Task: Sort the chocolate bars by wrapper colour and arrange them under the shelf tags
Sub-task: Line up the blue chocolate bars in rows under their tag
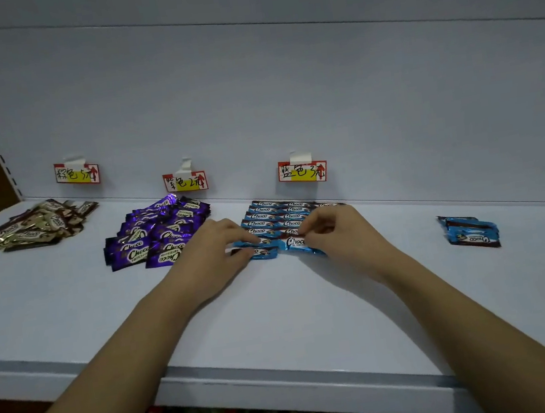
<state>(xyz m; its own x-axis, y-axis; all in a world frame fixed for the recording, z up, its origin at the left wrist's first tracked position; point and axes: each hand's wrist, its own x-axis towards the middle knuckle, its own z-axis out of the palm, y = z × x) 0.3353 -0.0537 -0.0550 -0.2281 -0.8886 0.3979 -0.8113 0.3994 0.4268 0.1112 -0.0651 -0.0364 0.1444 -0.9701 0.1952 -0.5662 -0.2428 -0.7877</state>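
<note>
**Blue row: seating the front bars under the tag**

I see both hands at the near end of the blue group. The left hand [216, 248] lies with fingers curled over the near-left glossy blue foil-wrapped chocolate bar [259, 251], thumb and fingers pinching its left end. The right hand [333, 229] pinches the neighbouring blue bar [295, 242] at its right end, fingertips drawn together on the wrapper.

Behind them the laid-out double column of blue bars [277, 214] runs to the back wall, directly below the red-bordered paper tag with yellow stripe [302, 171]. A small loose stack of blue bars [472, 232] sits well apart to the right, not yet placed. The purple-wrapped pile [160, 231] lies under the middle tag [185, 182]; the brown-and-gold pile [41, 224] under the far-left tag [77, 173]. Both are heaped, not rowed.

My judgement for this step: square the two front bars edge to edge, logos matching the column, overlapping the row behind evenly. Slide rather than lift; the foil is slick and a nudge could skew the neighbours. Keep clear of the purple pile just beside the left wrist.
</note>
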